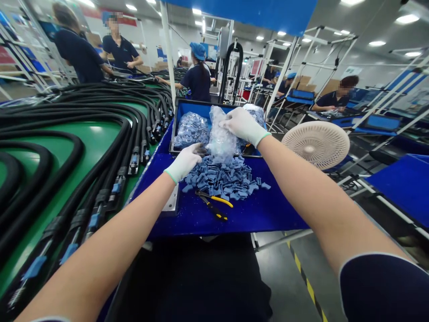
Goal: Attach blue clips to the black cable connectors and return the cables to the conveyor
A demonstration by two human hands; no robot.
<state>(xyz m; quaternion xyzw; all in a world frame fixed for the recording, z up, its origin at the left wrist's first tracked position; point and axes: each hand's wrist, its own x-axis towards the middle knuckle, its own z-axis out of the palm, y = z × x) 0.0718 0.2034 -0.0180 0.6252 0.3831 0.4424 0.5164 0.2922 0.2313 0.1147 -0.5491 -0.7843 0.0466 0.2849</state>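
- While the right hand [244,125] supports the clear plastic bag [221,141], a firm pinch high on the film, wrist steady, should serve best; film this thin is likely to slip or crumple under a loose hold
- Left hand [187,162]: best used lightly at the bag's lower side, to check any swing, with fingertips clear of the pile of blue-grey pieces [228,179] to avoid scattering it
- Right grip: gloved fingers closed on the upper part of the plastic bag
- Left grip: gloved fingers bent, beside the bag's lower left edge; whether they touch it or hold anything, cannot tell
- Plastic bag: roughly upright, hanging below and to the left of the right fingers, its lower end at the far edge of the pile; contents, if any, unclear
- Pile: loose, on the blue table [268,217], below both hands
- Tray [204,108]: black rim, blue inside, behind the pile, with a filled bag [192,129] at its left
- Pliers [222,201]: yellow and black, lying in front of the pile
- Metal block [171,204]: left of the pliers, partly hidden by the left arm
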